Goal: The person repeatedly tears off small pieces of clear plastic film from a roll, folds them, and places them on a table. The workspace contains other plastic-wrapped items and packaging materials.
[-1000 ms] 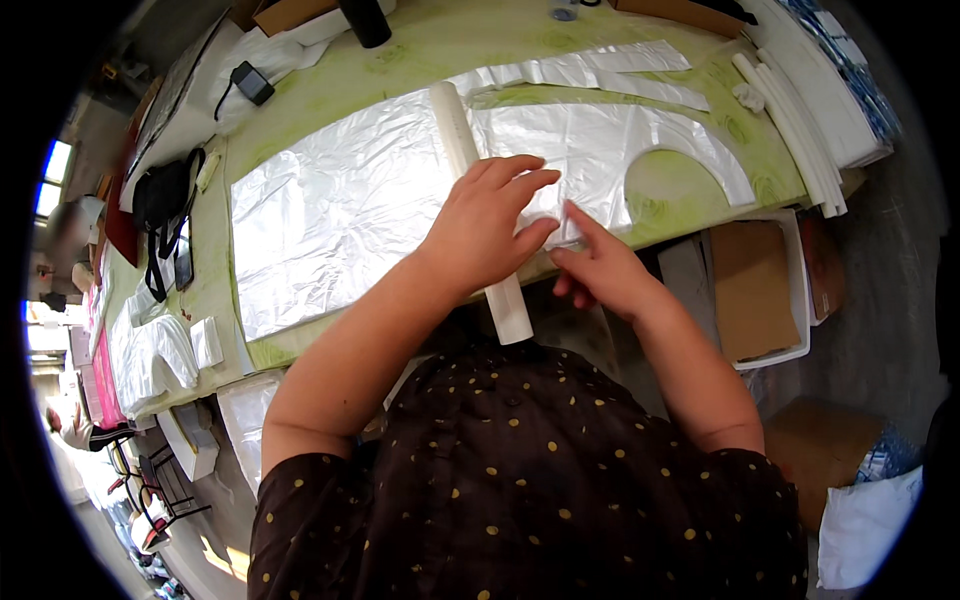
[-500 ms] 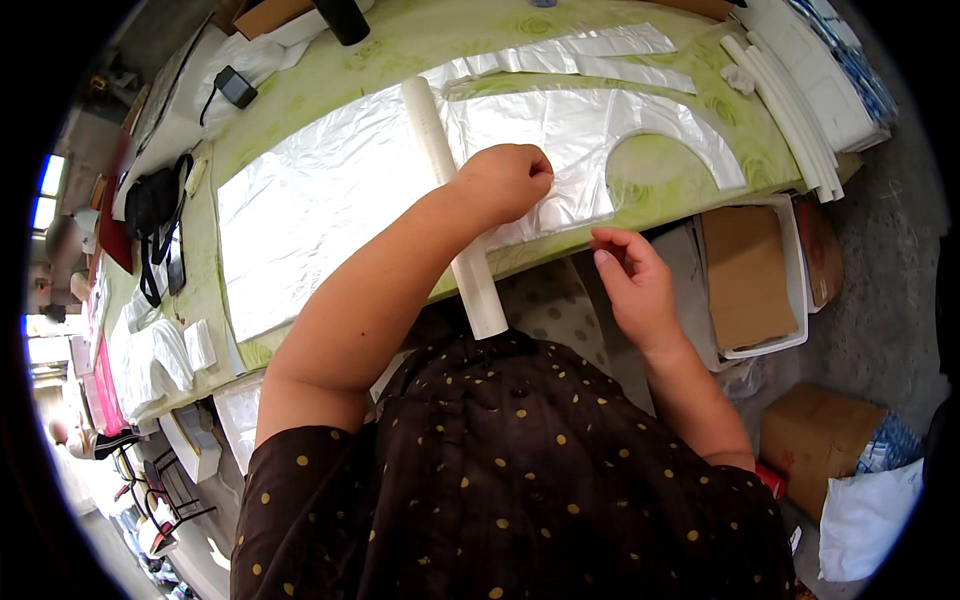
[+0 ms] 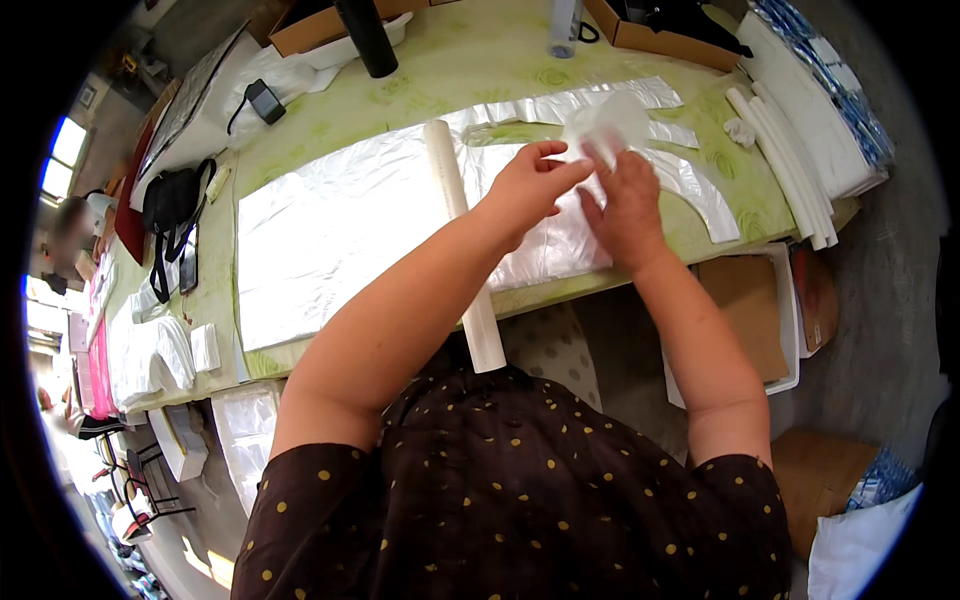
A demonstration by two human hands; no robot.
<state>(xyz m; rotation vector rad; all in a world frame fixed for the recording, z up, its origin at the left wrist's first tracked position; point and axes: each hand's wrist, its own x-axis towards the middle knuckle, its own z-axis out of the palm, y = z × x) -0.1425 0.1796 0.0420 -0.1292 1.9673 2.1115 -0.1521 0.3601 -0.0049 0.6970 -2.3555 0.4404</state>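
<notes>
A stack of white plastic vest bags [image 3: 330,230] lies flat on the table, its handle straps [image 3: 705,200] toward the right. A long off-white tube [image 3: 447,170] rests across it, its near end over the table edge. My left hand [image 3: 535,190] is above the bags just right of the tube, thumb and forefinger apart, holding nothing visible. Beside it my right hand [image 3: 630,210] is raised, fingertips smeared by motion. A cloudy piece of thin plastic film [image 3: 610,118], also blurred, is at those fingertips and seems pinched there; the grip itself is not sharp.
White tubes [image 3: 785,165] lie at the table's right end beside white packages [image 3: 815,110]. A black bottle [image 3: 366,40], a clear bottle [image 3: 563,30] and a cardboard box [image 3: 665,40] stand at the back. A black bag [image 3: 175,205] lies left; a white bin [image 3: 785,310] sits below right.
My right hand has risen from below the table edge to above the bags, beside my left hand. Blurred film now shows at its fingertips. My left hand's fingers have spread from a curl.
</notes>
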